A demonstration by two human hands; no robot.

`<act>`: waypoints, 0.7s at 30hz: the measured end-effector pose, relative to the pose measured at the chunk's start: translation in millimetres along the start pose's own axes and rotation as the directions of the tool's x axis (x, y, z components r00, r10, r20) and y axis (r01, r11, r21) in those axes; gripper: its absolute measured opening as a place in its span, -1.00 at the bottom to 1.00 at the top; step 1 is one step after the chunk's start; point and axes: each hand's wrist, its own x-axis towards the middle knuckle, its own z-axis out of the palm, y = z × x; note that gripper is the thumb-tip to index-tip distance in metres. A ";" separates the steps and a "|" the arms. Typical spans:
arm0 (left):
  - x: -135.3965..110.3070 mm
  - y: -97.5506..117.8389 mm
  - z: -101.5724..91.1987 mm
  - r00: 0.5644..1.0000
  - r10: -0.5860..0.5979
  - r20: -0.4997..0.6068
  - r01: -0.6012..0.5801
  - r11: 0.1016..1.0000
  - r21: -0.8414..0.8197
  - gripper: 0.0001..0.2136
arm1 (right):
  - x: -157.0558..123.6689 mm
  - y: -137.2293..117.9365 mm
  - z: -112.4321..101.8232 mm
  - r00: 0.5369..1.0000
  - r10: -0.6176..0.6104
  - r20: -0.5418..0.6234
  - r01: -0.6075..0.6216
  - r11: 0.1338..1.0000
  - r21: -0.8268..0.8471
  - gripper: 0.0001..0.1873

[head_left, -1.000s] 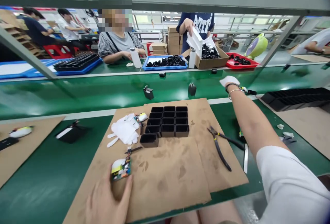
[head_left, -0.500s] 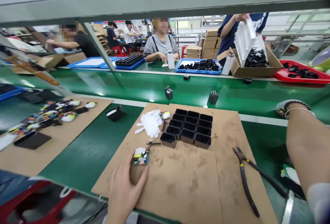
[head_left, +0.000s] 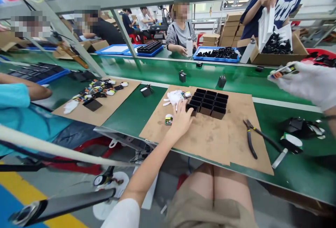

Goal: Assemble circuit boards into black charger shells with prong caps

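My left hand is bare and reaches over the cardboard mat. Its fingers are spread at the front-left black plastic case of a block of open-topped cases; whether they touch it I cannot tell. Beside that hand lies a small circuit board, partly covered by the wrist side. My right hand, in a white glove, is raised at the right edge with a circuit board between its fingers. Behind my left hand lie a white glove and another board.
Black-handled pliers lie on the mat's right side. Dark parts and a metal strip sit to its right. Loose boards cover a second mat at left, near a co-worker's arm. Black adapters stand on the green belt.
My left hand has left the circuit board near the mat's front-left and moved to the black cases. My gloved right hand has come into fuller view with a board. The view has shifted.
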 end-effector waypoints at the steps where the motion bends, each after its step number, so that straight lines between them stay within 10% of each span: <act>1: 5.3 4.8 -0.2 1.000 0.018 0.023 -0.018 1.000 0.003 -0.86 | -25.8 1.3 13.0 0.999 0.035 0.015 -0.036 0.995 0.088 -0.49; 9: -46.6 66.1 -2.9 0.960 0.111 0.257 -0.017 0.939 -0.342 -0.93 | -203.0 83.3 94.6 0.905 0.157 0.396 -0.410 0.575 0.708 -0.64; 13: -61.3 72.8 -4.9 0.938 -0.012 0.347 0.179 0.873 -0.454 -0.53 | -238.3 116.1 104.3 0.855 0.148 0.497 -0.510 0.416 0.753 -0.62; 21: -65.7 62.2 -6.3 0.817 0.189 0.545 0.468 0.333 -0.818 0.05 | -262.3 137.3 113.3 0.872 0.170 0.459 -0.489 0.280 0.826 -0.65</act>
